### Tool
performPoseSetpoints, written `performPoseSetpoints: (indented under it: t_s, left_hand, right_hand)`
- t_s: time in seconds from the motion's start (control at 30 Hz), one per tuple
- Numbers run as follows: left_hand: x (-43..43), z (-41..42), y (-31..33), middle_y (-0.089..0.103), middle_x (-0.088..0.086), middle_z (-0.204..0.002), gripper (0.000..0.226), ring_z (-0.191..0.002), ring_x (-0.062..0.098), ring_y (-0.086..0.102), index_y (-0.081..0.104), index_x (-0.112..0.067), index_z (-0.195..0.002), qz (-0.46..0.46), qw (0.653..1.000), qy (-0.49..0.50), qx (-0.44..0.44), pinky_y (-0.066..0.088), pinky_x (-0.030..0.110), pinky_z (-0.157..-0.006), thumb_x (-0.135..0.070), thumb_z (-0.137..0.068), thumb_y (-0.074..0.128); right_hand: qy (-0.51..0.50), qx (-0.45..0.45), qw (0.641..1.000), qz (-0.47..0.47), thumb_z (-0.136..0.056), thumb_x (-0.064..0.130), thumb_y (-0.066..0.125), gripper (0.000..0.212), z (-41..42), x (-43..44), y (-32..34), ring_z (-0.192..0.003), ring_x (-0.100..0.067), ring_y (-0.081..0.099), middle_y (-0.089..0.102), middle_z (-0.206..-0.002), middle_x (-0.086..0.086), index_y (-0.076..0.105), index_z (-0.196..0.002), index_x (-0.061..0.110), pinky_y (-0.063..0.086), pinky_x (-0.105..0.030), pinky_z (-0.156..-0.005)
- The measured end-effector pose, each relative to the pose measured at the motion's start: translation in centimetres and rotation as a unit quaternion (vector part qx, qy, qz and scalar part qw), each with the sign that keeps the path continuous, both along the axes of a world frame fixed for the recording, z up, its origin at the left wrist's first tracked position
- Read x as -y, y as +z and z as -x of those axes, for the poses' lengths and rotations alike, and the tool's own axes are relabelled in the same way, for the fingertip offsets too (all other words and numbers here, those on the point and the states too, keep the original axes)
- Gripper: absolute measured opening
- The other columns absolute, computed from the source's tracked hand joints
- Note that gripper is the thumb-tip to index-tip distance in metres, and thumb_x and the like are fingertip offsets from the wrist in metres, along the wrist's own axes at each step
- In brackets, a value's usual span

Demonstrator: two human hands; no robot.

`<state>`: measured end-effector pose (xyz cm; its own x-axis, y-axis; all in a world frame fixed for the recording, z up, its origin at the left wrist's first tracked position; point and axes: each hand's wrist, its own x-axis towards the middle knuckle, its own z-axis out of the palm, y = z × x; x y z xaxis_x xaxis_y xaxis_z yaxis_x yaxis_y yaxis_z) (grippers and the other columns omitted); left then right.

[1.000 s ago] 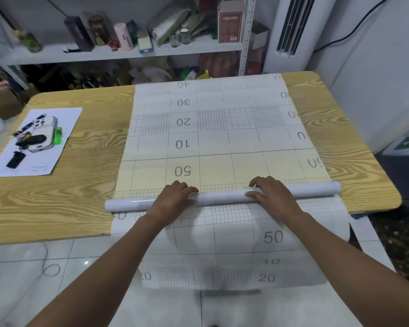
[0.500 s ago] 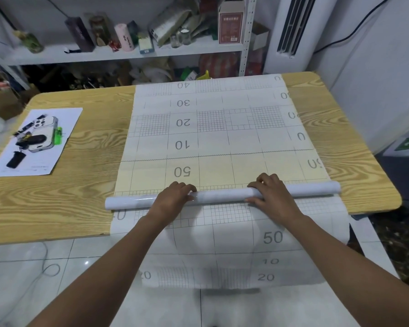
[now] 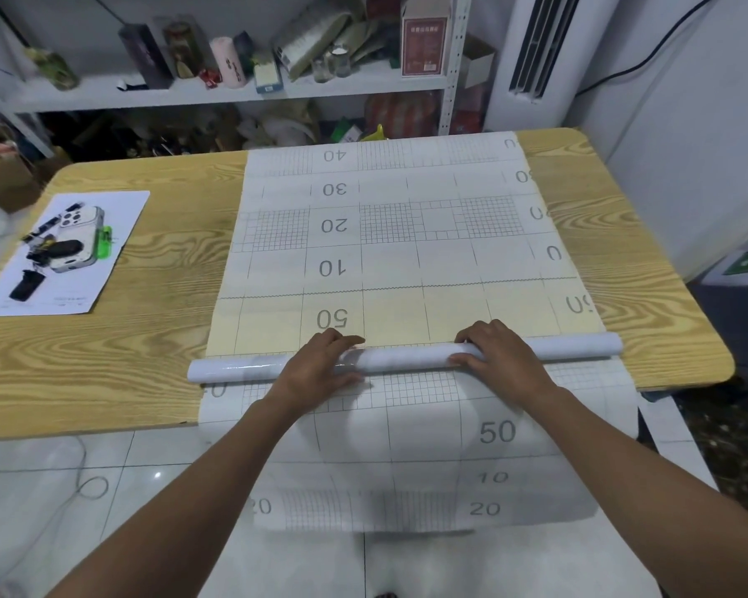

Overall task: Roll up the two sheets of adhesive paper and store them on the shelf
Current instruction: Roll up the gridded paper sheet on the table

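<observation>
Both bare forearms reach forward from the bottom of the view, roughly parallel, over a stretch of gridded paper (image 3: 407,446) that hangs off the near edge of the wooden table (image 3: 104,360) toward the tiled floor. At the table's near edge a white roll (image 3: 407,358) lies crosswise, and both hands grip it palm down. The left hand (image 3: 316,366) curls its fingers over the top of the roll with the thumb tucked along the near side. The right hand (image 3: 499,358) does the same further right, so a bare stretch of roll shows between them and both ends stick out past the hands. Beyond the roll a flat sheet (image 3: 389,235) marked with numbers and grids covers the table to its far edge. On the left, well apart, a phone (image 3: 81,239) rests on white paper (image 3: 61,261). Behind the table stands a cluttered shelf (image 3: 234,90)
</observation>
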<state>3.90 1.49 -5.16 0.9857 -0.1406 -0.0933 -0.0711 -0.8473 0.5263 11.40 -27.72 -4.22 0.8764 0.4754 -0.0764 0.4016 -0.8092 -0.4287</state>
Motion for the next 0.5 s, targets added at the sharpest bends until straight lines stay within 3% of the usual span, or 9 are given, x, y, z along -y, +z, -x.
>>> performPoseSetpoints:
  t_s: [0.17,0.33,0.43,0.5]
  left_hand:
    - [-0.33,-0.58,0.25,0.05,-0.011,-0.099,0.05,-0.093,0.007,0.042,0.059,-0.026,-0.113,0.02,1.0,-0.004,-0.013,0.029,0.006,-0.077,-0.036,-0.068,0.079]
    - [-0.72,-0.96,-0.14,0.054,-0.005,-0.1,0.046,-0.092,0.009,0.044,0.061,-0.025,-0.108,0.021,0.999,-0.025,-0.012,0.034,0.014,-0.08,-0.026,-0.067,0.081]
    - [-0.82,-0.83,0.11,0.045,-0.005,-0.097,0.042,-0.087,-0.002,0.045,0.064,-0.02,-0.107,0.059,0.998,-0.013,-0.009,0.033,0.004,-0.075,-0.01,-0.068,0.078]
    - [-0.75,-0.91,0.4,0.047,-0.005,-0.094,0.039,-0.084,-0.008,0.046,0.065,-0.018,-0.105,0.056,0.998,-0.017,-0.013,0.033,0.002,-0.072,-0.01,-0.069,0.077]
  right_hand:
    - [0.016,0.007,1.0,0.005,-0.089,0.047,0.054,0.035,0.09,0.33,0.02,-0.091,-0.014,0.046,0.059,-0.1,0.004,0.064,-0.107,0.018,0.037,-0.028,-0.073]
    - [0.023,0.039,0.999,-0.007,-0.089,0.04,0.059,0.03,0.13,0.39,-0.05,-0.088,-0.017,0.045,0.055,-0.1,0.001,0.069,-0.099,0.013,0.033,-0.026,-0.071]
    - [0.042,0.077,0.996,0.001,-0.088,0.046,0.052,0.04,0.12,0.28,-0.14,-0.08,-0.016,0.041,0.056,-0.095,-0.002,0.072,-0.091,0.011,0.032,-0.029,-0.071]
    - [0.045,0.077,0.996,-0.002,-0.086,0.053,0.04,0.052,0.06,0.29,-0.09,-0.078,-0.015,0.039,0.056,-0.092,-0.002,0.071,-0.089,0.011,0.031,-0.029,-0.07]
